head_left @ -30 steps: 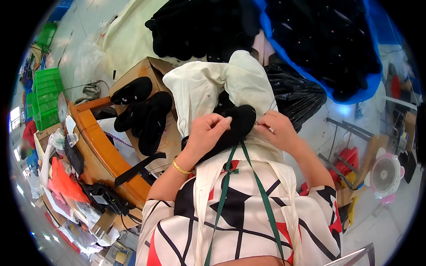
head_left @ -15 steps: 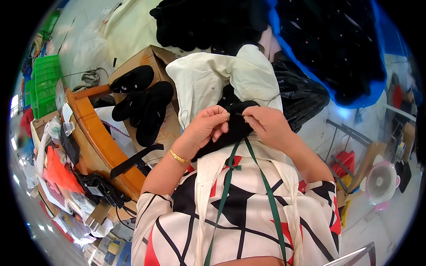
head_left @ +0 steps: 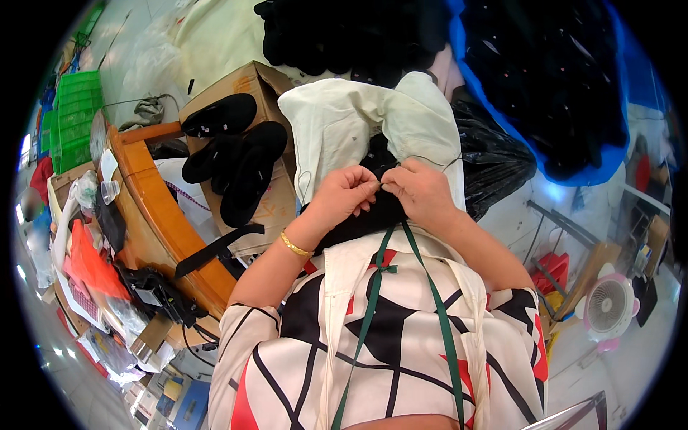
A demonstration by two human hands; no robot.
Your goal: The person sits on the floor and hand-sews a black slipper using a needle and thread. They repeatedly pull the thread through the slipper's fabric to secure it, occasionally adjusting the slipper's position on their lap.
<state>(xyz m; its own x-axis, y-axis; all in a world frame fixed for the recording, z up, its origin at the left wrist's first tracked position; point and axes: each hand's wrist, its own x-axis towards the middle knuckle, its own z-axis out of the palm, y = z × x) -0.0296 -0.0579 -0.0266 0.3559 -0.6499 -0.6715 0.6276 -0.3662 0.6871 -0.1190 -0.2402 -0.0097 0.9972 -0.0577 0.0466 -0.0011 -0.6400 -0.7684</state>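
My left hand [head_left: 347, 195] is closed in a pinch, and its fingertips nearly meet those of my right hand [head_left: 421, 192], which pinches too. Whatever lies between the fingertips is too small to make out. Under both hands a black fabric piece [head_left: 369, 223] rests on my lap, partly covered by my fingers and wrists. A thin dark thread [head_left: 438, 160] curves over the white cloth [head_left: 326, 115] across my knees, near my right hand. To the left, several black cloth shoes [head_left: 252, 172] lie on a cardboard box [head_left: 266, 93].
A wooden frame [head_left: 154, 193] stands close on my left, with a black strap [head_left: 215, 252] across it. Ahead lie a heap of black items [head_left: 351, 36] and a blue-edged bag [head_left: 622, 107] of dark pieces. A black plastic bag [head_left: 494, 161] and a fan [head_left: 609, 304] are to the right.
My hands have come closer together, fingertip to fingertip. The edge of the black piece that stood raised between them has dropped lower. The whole view has shifted slightly.
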